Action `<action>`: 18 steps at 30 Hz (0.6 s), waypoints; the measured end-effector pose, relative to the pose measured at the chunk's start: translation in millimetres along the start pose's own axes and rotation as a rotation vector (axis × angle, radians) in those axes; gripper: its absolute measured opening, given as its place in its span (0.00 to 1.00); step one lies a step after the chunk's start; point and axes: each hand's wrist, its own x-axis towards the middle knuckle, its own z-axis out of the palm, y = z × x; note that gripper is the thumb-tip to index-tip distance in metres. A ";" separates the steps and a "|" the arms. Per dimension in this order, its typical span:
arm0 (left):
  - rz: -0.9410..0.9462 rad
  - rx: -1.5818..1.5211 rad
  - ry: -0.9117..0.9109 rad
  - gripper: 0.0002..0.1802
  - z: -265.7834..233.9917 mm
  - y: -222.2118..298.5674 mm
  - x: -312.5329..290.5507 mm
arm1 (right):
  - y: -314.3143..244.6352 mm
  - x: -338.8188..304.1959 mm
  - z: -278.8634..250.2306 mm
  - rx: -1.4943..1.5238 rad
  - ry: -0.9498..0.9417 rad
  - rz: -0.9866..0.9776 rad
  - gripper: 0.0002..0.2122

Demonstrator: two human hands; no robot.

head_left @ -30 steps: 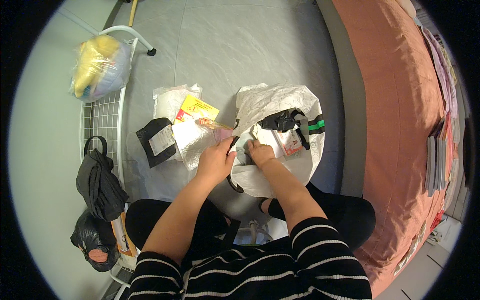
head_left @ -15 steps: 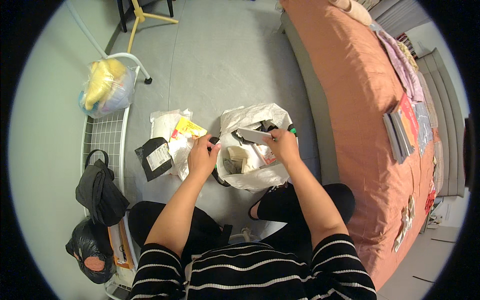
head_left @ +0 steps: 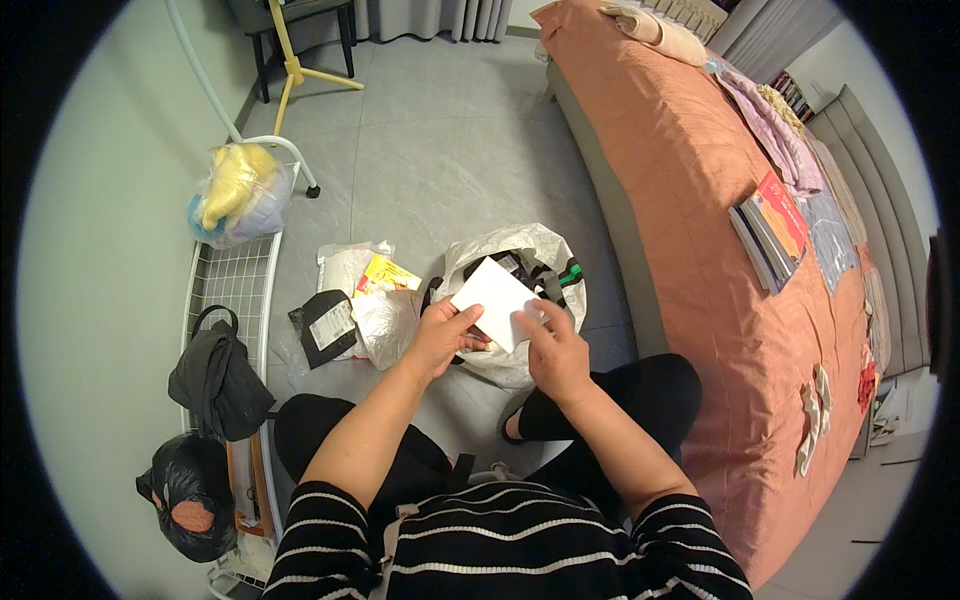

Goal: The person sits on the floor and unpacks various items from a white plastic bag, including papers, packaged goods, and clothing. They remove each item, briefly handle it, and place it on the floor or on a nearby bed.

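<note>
A flat white rectangular piece, like a card or a thin box, is held tilted over a large white bag. My left hand grips its lower left edge, thumb on top. At its right edge are the curled fingers of my right hand, pressed against the corner. The bag stands open on the floor between my feet, with a green-marked black strap at its right rim. Dark items show inside; the flat piece and my hands hide the rest.
Left of the bag lie a black parcel, a yellow printed packet and pale plastic mailers. A white wire rack with bags runs along the wall. The orange-covered bed borders the right side.
My right hand has brought the flat white piece left and turned its broad face up. My left hand has left the bag's rim and taken hold of the piece.
</note>
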 end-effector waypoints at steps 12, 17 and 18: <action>0.178 0.212 0.029 0.39 7.3 2.2 -7.4 | -3.1 3.9 4.9 1.387 -0.140 1.087 0.28; 0.399 0.554 -0.061 0.44 -8.4 -1.8 -2.6 | -2.0 16.0 -1.8 1.434 -0.125 1.076 0.28; 0.415 0.585 -0.066 0.44 -9.7 -1.3 -2.2 | -1.6 17.1 -2.9 1.434 -0.127 1.075 0.28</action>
